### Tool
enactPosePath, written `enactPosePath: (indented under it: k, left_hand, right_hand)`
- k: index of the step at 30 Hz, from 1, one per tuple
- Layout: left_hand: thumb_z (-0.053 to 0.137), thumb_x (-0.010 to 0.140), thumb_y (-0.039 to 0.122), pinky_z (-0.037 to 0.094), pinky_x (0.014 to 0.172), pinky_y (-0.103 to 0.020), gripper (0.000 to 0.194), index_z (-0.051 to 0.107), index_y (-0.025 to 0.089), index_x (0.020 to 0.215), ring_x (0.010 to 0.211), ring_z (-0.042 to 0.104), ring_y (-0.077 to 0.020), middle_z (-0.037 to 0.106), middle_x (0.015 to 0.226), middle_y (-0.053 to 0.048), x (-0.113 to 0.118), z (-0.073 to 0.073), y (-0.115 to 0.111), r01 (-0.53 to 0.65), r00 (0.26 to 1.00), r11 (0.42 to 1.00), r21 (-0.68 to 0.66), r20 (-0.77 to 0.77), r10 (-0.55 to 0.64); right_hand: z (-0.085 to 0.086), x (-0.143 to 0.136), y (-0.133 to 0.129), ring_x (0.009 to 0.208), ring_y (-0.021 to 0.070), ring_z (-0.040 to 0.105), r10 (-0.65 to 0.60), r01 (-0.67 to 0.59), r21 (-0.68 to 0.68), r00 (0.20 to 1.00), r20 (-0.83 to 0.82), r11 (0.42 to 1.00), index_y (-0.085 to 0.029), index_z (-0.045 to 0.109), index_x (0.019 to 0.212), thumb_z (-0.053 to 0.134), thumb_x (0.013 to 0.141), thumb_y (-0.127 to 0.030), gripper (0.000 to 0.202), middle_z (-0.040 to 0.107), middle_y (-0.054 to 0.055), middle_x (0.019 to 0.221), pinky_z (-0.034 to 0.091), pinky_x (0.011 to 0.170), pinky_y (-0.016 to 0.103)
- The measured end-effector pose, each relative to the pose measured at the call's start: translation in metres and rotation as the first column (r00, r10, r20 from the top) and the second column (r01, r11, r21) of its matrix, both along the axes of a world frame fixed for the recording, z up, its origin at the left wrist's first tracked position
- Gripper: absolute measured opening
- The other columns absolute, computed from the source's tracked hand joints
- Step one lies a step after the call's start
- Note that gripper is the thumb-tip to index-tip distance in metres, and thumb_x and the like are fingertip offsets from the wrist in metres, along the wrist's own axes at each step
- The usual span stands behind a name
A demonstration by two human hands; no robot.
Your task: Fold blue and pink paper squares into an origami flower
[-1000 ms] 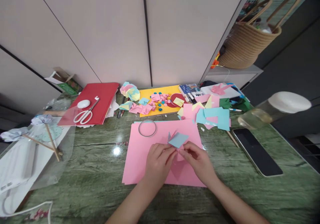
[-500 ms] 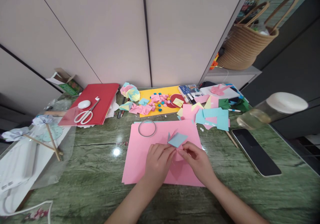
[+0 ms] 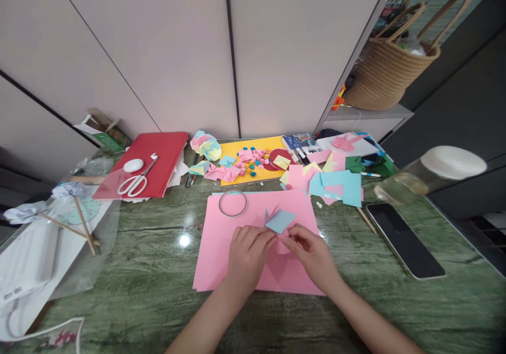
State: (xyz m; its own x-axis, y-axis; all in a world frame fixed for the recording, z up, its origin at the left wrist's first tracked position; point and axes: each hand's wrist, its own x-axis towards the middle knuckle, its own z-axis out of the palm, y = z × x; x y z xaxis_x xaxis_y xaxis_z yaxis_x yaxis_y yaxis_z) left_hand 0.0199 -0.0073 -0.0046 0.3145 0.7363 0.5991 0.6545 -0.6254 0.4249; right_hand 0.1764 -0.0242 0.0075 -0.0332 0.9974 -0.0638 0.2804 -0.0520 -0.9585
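Note:
Both hands meet over the pink paper sheets (image 3: pixel 221 254) on the table. Between them is a folded paper piece (image 3: pixel 281 220), light blue on top with pink parts behind and below. My left hand (image 3: pixel 250 251) pinches its lower left edge, fingertips together. From the other side my right hand (image 3: pixel 310 251) grips the pink lower part between thumb and forefinger. The fingers cover much of that lower part, so its folds are hidden. A thin metal ring (image 3: pixel 233 203) lies on the pink sheets, up and left of my left hand.
White-handled scissors (image 3: pixel 136 181) rest on a red folder (image 3: pixel 158 159) at left. Paper squares (image 3: pixel 336 185), a yellow sheet (image 3: pixel 233 151) with small coloured balls and several markers (image 3: pixel 299 151) line the back. At right are a phone (image 3: pixel 404 240) and a lidded bottle (image 3: pixel 429 172).
Almost nothing differs. My left hand has shifted very slightly to the left; the folded paper stays in both hands at the same place.

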Motion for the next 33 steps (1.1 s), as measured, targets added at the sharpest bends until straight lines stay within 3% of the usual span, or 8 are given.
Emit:
enactPosePath:
  k: [33]
  left_hand:
    - [0.052, 0.079, 0.013, 0.035, 0.061, -0.028, 0.010, 0.061, 0.017, 0.082, 0.069, 0.053, -0.0136, 0.065, 0.075, -0.002, -0.0008, 0.0047, 0.0018, -0.010, 1.000, 1.000, 0.011, -0.010, 0.010]
  right_hand:
    - [0.0038, -0.0004, 0.0022, 0.062, 0.0121, 0.044, -0.003, 0.001, -0.026, 0.998, -0.057, 1.000, -0.018, 0.053, 0.067, 0.053, 0.076, -0.037, 0.021, 0.049, -0.002, 0.064, 0.036, 0.058, 0.023]
